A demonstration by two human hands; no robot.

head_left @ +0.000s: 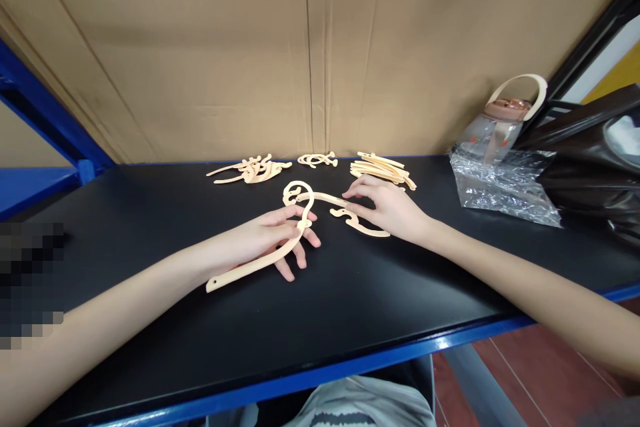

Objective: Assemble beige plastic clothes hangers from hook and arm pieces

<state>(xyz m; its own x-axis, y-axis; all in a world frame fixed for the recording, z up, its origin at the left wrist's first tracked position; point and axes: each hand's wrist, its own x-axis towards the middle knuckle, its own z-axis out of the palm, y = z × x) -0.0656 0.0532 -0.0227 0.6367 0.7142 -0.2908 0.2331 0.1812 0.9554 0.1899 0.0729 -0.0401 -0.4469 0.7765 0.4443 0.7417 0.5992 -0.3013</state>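
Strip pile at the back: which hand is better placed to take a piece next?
Right, probably. The right hand is just in front of the strip pile; the left hand is farther away and holds the long curved piece. Can't tell whether the right hand grips the thin strip.

The near tabletop (320, 327) gives passage, while tan strips (380, 169) and cardboard (225, 67) (standing upright) obstruct the back

- Hooked strip (250, 271), centre: smooth, plastic-looking
- Tabletop (240, 340), below: smooth, faintly glossy
- Cardboard (225, 47), top: matt, creased
- Clear wrapper (505, 190), right: crinkled, shiny plastic
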